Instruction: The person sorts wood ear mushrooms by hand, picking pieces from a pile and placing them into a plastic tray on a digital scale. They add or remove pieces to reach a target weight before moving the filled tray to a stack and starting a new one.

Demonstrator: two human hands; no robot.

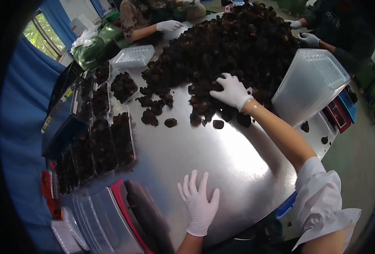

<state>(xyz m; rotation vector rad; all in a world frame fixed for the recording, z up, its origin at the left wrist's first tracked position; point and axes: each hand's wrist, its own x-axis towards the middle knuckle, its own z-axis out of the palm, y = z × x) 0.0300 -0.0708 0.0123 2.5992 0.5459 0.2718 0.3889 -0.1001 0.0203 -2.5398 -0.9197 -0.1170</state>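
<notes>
My right hand (231,91), in a white glove, reaches over the near edge of a large heap of dark brown, mushroom-like pieces (225,40). Its fingers are bent and spread apart, with the tips at the pieces; nothing shows gripped in them. Close to my body, my left hand (199,203), also gloved in white, hovers over or rests on the shiny metal table (170,156), fingers fanned out and holding nothing. Between the hands, a few loose pieces (170,122) lie on the metal.
Filled clear trays (122,139) line the left side, near an unfilled clear tray (133,56). Stacked clear trays (304,86) stand at right beside a red device (338,114). More containers (92,220) sit at lower left. Across the table, other people's gloved hands (169,26) are near the heap.
</notes>
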